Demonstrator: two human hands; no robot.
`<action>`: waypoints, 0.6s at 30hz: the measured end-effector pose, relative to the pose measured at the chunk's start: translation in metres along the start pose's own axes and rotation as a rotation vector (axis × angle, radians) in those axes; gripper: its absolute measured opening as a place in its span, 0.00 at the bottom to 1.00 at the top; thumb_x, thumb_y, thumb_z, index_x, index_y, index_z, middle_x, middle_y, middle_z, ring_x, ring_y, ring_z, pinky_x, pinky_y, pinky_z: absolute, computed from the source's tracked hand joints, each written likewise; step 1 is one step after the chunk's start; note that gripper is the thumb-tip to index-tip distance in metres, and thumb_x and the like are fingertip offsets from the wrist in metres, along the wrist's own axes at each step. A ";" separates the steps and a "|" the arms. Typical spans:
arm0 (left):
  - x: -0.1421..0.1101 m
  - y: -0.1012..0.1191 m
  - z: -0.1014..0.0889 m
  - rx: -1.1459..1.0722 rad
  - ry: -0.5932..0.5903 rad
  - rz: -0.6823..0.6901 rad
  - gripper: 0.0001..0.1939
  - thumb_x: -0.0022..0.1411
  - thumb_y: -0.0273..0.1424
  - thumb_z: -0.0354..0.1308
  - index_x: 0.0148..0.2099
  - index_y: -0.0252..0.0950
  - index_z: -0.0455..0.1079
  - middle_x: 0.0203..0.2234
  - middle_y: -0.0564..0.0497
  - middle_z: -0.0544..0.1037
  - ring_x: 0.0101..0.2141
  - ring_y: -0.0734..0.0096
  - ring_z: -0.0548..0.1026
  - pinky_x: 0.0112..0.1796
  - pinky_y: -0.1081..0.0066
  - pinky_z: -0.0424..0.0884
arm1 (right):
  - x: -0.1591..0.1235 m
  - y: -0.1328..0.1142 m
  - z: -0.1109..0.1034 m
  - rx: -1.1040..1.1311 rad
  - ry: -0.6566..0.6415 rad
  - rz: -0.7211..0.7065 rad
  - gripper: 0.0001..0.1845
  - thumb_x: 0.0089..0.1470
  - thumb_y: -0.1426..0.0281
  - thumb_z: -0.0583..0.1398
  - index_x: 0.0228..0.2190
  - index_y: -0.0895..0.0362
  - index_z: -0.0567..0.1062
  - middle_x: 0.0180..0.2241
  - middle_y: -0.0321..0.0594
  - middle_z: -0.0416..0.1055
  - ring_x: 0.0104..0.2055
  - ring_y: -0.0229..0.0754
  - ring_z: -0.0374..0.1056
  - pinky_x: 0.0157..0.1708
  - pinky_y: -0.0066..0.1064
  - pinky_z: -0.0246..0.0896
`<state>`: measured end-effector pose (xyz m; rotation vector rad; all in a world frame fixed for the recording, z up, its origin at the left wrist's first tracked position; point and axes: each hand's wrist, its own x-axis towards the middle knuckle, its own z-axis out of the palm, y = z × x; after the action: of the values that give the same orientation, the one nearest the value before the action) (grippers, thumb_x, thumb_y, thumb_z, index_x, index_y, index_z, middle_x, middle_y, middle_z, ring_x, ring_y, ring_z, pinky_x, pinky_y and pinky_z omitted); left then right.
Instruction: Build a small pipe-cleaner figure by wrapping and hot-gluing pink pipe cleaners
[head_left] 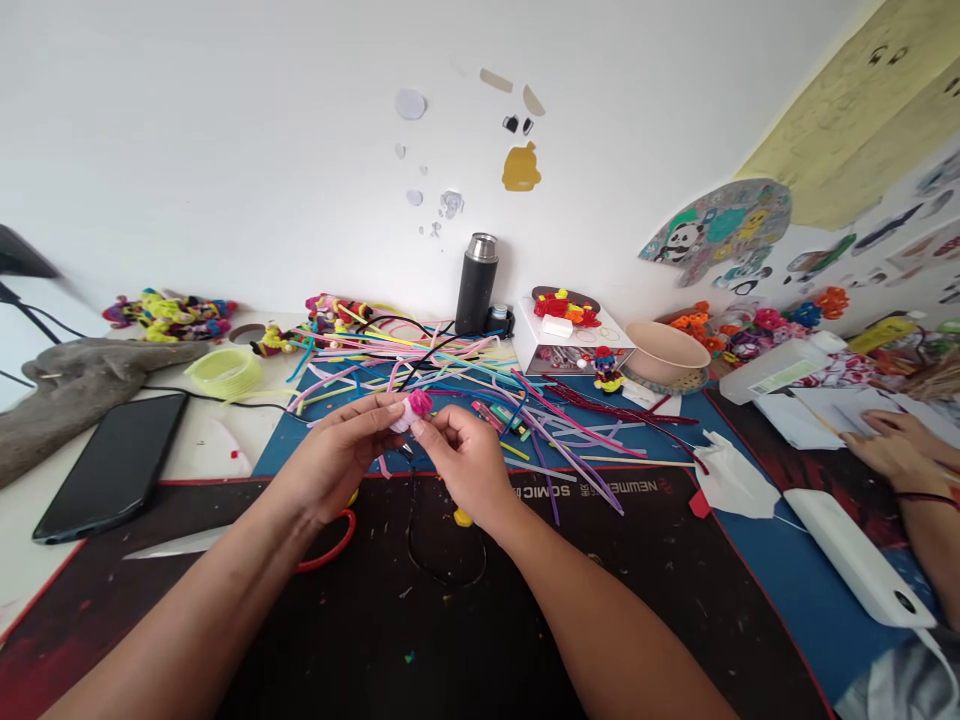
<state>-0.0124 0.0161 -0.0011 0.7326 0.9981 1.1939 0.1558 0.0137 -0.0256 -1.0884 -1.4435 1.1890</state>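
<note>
Pink-white piece (412, 409) above mat-covered desk (21, 574)

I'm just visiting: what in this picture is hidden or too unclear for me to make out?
All in the head view:
Pink-and-white piece: partly hidden by the left hand.
What the right hand pinches, if anything: hidden by its own fingers.
Scissors: middle hidden behind the left forearm.
Bottle label: print too small and blurred.
Other person's arm: cut off by the right edge.
</note>
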 end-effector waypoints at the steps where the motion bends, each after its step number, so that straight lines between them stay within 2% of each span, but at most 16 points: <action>1: 0.001 -0.001 0.000 -0.017 0.002 -0.012 0.21 0.45 0.39 0.82 0.40 0.35 0.87 0.37 0.47 0.86 0.38 0.64 0.79 0.38 0.73 0.77 | 0.000 0.001 0.000 -0.012 0.009 -0.008 0.21 0.61 0.52 0.64 0.26 0.54 0.70 0.20 0.28 0.60 0.22 0.35 0.54 0.23 0.29 0.46; 5: 0.002 -0.007 0.001 -0.089 0.016 -0.048 0.18 0.45 0.37 0.82 0.38 0.34 0.86 0.37 0.47 0.85 0.39 0.64 0.78 0.38 0.72 0.78 | 0.001 0.005 -0.001 -0.054 0.028 -0.032 0.19 0.61 0.54 0.64 0.27 0.54 0.71 0.20 0.28 0.62 0.23 0.35 0.56 0.24 0.29 0.48; 10: 0.003 -0.013 0.002 -0.151 -0.006 -0.096 0.12 0.52 0.33 0.79 0.39 0.34 0.85 0.36 0.47 0.85 0.39 0.64 0.78 0.37 0.71 0.79 | 0.002 0.007 -0.002 -0.120 0.041 -0.057 0.18 0.62 0.56 0.64 0.27 0.54 0.71 0.20 0.28 0.62 0.22 0.35 0.57 0.24 0.29 0.48; 18: 0.008 -0.007 -0.007 -0.206 -0.080 -0.127 0.08 0.54 0.27 0.75 0.38 0.30 0.85 0.33 0.47 0.84 0.34 0.67 0.79 0.36 0.72 0.80 | 0.002 0.004 -0.005 -0.116 0.017 -0.054 0.18 0.61 0.54 0.66 0.28 0.55 0.74 0.21 0.30 0.67 0.23 0.36 0.61 0.24 0.29 0.52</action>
<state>-0.0156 0.0214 -0.0123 0.5420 0.8291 1.1288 0.1605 0.0167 -0.0292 -1.1285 -1.5350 1.0670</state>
